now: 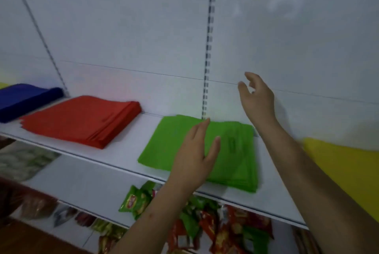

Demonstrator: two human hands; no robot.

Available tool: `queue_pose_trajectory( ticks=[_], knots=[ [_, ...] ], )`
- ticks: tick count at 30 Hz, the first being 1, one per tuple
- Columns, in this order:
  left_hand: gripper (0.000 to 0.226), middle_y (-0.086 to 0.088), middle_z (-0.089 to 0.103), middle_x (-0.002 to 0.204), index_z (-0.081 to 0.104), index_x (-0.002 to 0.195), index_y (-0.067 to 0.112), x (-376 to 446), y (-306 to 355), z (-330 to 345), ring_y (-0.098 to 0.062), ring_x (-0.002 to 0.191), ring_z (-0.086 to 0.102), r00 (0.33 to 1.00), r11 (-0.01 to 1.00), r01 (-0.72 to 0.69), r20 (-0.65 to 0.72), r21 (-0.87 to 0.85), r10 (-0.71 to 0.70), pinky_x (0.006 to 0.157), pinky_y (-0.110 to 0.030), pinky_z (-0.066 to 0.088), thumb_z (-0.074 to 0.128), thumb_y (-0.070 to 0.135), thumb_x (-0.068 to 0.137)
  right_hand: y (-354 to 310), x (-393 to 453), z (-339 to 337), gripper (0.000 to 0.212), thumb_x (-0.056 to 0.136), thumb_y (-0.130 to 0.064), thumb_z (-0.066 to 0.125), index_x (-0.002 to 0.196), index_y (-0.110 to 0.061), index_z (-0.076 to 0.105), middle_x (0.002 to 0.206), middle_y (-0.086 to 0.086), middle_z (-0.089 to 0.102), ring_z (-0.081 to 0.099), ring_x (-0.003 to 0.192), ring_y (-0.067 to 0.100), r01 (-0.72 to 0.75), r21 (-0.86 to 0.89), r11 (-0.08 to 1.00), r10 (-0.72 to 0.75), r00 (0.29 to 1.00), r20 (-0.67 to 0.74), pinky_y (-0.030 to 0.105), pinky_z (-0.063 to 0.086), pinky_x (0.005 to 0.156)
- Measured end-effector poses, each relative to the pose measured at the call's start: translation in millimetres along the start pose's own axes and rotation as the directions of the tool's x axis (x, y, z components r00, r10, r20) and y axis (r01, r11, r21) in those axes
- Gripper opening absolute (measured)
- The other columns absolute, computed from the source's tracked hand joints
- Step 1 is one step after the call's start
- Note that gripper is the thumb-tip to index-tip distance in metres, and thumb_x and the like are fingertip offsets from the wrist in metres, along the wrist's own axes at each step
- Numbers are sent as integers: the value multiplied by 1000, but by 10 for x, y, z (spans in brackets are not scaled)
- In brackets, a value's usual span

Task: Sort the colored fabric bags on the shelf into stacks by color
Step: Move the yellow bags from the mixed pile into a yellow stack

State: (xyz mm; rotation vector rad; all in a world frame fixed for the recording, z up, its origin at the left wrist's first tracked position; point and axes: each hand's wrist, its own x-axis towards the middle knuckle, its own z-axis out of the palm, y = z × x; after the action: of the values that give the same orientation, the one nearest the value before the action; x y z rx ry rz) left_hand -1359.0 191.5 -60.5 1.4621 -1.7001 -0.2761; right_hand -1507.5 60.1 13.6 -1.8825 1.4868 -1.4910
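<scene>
A stack of green fabric bags [235, 155] lies on the white shelf [131, 147], in the middle of the head view. My left hand [196, 155] hovers over or rests on its left part with fingers straight. My right hand [256, 97] is raised above the stack's back right corner, fingers loosely spread, holding nothing. A red stack [82, 120] lies to the left, and a blue stack [22, 99] sits at the far left. Yellow fabric [348, 171] shows at the right edge, partly behind my right forearm.
A slotted upright [208, 54] runs up the white back panel behind the green stack. Below the shelf, a lower shelf holds several snack packets [205, 219] in green and red. Bare shelf surface lies between the red and green stacks.
</scene>
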Motion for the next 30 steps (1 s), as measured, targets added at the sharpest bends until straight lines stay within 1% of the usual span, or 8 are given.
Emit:
queue_pose_trajectory(
  ticks=[5, 11, 15, 18, 21, 26, 28, 30],
  knots=[
    [57, 3, 42, 151, 38, 150, 18, -268, -1097, -1410, -9, 139, 35, 981, 989, 104, -175, 104, -85, 114, -27, 31, 45, 46, 101, -1172, -342, 1544, 46, 100, -34, 52, 142, -16, 49, 146, 0, 50, 46, 133, 16, 55, 121, 991, -72, 987, 146, 32, 35, 112],
    [57, 9, 37, 152, 35, 152, 27, -614, -2179, -2772, -6, 138, 34, 931, 952, 267, -296, 151, -214, 111, -29, 36, 39, 53, 101, -2277, -703, 3058, 48, 100, -37, 51, 143, -17, 47, 147, -1, 49, 45, 135, 15, 101, 229, 968, -160, 953, 257, 33, 34, 114],
    [55, 12, 39, 152, 38, 149, 32, -738, -2853, -3407, 6, 129, 35, 868, 921, 388, -351, 38, -351, 103, -19, 30, 37, 57, 100, -2803, -869, 3916, 49, 100, -36, 51, 144, -15, 46, 148, 1, 48, 44, 136, 17, 118, 270, 956, -204, 926, 318, 35, 33, 114],
    [55, 14, 38, 152, 38, 149, 33, -746, -3331, -3800, 9, 129, 29, 821, 890, 456, -383, -5, -423, 103, -17, 23, 37, 57, 100, -3135, -934, 4548, 50, 100, -37, 50, 145, -15, 45, 149, 1, 47, 43, 136, 17, 119, 299, 947, -227, 905, 359, 36, 33, 115],
    [55, 13, 39, 151, 38, 149, 33, -669, -3830, -4150, 0, 134, 35, 801, 882, 472, -417, -3, -430, 104, -21, 28, 38, 57, 100, -3415, -969, 5218, 52, 100, -39, 49, 146, -17, 43, 150, -1, 45, 41, 137, 15, 88, 349, 933, -235, 883, 406, 35, 33, 115],
    [59, 14, 39, 151, 37, 149, 34, -338, -4730, -4827, -3, 137, 36, 780, 864, 504, -444, 24, -442, 110, -30, 35, 37, 61, 97, -3812, -907, 6413, 56, 100, -45, 47, 149, -20, 38, 154, -3, 40, 37, 140, 15, 46, 390, 920, -236, 859, 454, 34, 33, 112],
    [59, 15, 38, 152, 37, 149, 33, -184, -5059, -5109, -2, 137, 36, 772, 855, 518, -442, 22, -456, 111, -31, 36, 37, 62, 97, -3974, -837, 6855, 58, 100, -46, 47, 150, -21, 35, 155, -3, 37, 35, 141, 15, 10, 383, 924, -212, 846, 488, 29, 32, 106],
    [59, 15, 39, 152, 37, 150, 32, -42, -5348, -5393, 10, 129, 39, 772, 852, 523, -440, 32, -458, 105, -25, 36, 38, 61, 98, -4153, -760, 7248, 59, 100, -46, 46, 151, -20, 33, 155, -2, 36, 35, 141, 17, -26, 375, 927, -189, 829, 526, 27, 31, 101]
  ],
)
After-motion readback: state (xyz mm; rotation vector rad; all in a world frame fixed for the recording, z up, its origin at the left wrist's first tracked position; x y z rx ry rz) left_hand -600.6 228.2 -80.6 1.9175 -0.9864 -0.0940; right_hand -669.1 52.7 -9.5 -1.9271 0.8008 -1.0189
